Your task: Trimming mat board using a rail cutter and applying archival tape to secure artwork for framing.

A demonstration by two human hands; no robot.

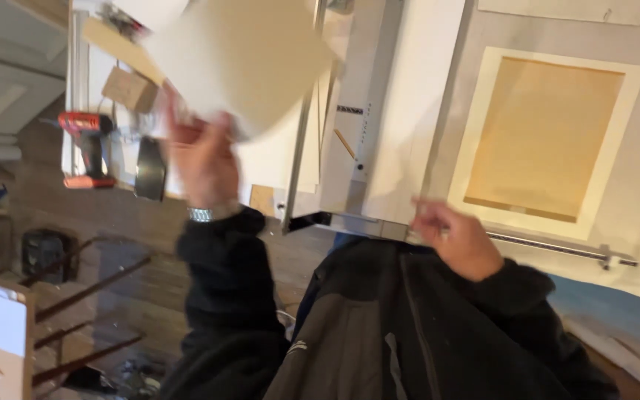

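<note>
Pale board [242, 63], blurred, tilts up-right from the left hand [201, 159] pinching its lower edge.

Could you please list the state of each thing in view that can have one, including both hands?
left hand: raised, gripping the pale board; blurred.
right hand: fingers curled at the near edge of the white panel; whether it grips anything cannot be told.
pale board: held up, tilted, blurred.
white panel: lying flat.
framed cabinet door: lying flat, tan inset facing up.
cordless drill: set down, untouched.
</note>
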